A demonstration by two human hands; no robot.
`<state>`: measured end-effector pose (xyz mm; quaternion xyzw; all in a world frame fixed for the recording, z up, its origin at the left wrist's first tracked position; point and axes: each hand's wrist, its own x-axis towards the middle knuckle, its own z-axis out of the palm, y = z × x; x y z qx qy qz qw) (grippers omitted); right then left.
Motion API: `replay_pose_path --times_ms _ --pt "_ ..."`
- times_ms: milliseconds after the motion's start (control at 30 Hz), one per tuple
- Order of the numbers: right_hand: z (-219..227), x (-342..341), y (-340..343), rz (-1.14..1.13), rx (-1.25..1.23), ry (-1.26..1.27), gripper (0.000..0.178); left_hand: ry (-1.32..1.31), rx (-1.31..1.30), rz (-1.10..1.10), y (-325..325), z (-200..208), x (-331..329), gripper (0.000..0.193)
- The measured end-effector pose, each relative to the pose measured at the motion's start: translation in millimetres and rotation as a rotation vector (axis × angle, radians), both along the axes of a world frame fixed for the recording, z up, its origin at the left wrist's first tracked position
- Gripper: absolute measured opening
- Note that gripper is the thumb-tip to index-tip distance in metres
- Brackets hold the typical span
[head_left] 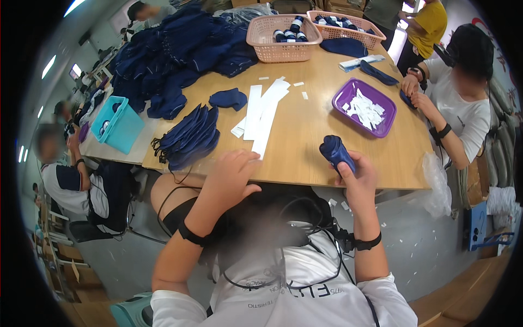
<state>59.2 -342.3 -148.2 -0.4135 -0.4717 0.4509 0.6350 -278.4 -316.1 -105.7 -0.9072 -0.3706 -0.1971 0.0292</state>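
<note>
My right hand (359, 177) grips a rolled-up piece of navy fabric (335, 151) just above the near edge of the wooden table (305, 147). My left hand (231, 174) rests on that same edge with its fingers loosely spread. Its fingertips lie beside the near end of some long white paper strips (264, 114), and I see nothing in it. A fanned stack of flat navy fabric pieces (188, 139) lies to the left of my left hand.
A purple tray (381, 131) of small white labels sits at the right. At the far side stand two pink baskets (272, 52) holding rolled bundles, with a big navy cloth pile (174, 49) to their left. A teal bin (122, 131) stands left. A seated person (463, 103) works on the right and another (65, 180) on the left.
</note>
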Motion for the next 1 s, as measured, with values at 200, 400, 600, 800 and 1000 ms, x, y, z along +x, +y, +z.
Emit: replay_pose_path --times_ms 200,400,600,800,1000 --pt "2.2 6.1 8.3 0.053 -0.046 0.004 0.036 -0.163 -0.07 -0.06 6.3 2.3 8.6 0.046" --pt "6.9 14.0 8.7 0.098 -0.089 0.043 0.038 -0.174 -0.132 -0.105 12.9 -4.2 -1.1 0.04" --pt "8.2 13.4 6.8 0.111 -0.108 0.047 0.037 -0.232 -0.132 -0.113 7.6 14.9 11.9 0.041" --pt "7.9 14.2 6.3 0.119 -0.121 0.059 0.038 -0.181 -0.195 -0.1 12.3 3.2 19.1 0.043" --pt "6.9 12.5 9.9 0.107 -0.112 0.091 0.04 -0.171 -0.257 -0.362 22.9 11.7 42.2 0.04"
